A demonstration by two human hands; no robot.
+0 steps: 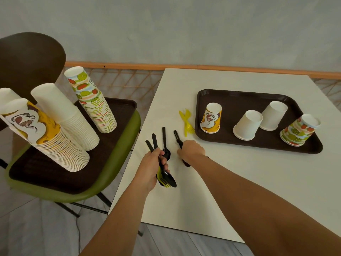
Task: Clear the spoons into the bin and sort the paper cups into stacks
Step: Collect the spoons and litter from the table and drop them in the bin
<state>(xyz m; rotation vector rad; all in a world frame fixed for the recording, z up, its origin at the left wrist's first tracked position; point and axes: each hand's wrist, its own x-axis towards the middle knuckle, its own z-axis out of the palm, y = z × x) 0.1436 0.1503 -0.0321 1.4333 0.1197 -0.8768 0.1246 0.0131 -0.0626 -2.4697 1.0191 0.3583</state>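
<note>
Lettering on the fruit-print cup stack (92, 100) is too small to read. The left hand (153, 167) — fingers curled — has its grip round a bundle of black spoons (168, 179) over the desk (184, 200); the right hand (191, 151), knuckles up, grips a single black spoon (178, 139) just right of it.

A white rectangular counter (184, 85) carries a dark brown plastic tray (239, 100) on its far right. Two yellow plastic forks (187, 121) lie just left of that tray. Beside the counter, a green chair (73, 197) bears a second brown tray (55, 180). Behind, an orange wooden rail (221, 68) runs below a grey wall (184, 24).
</note>
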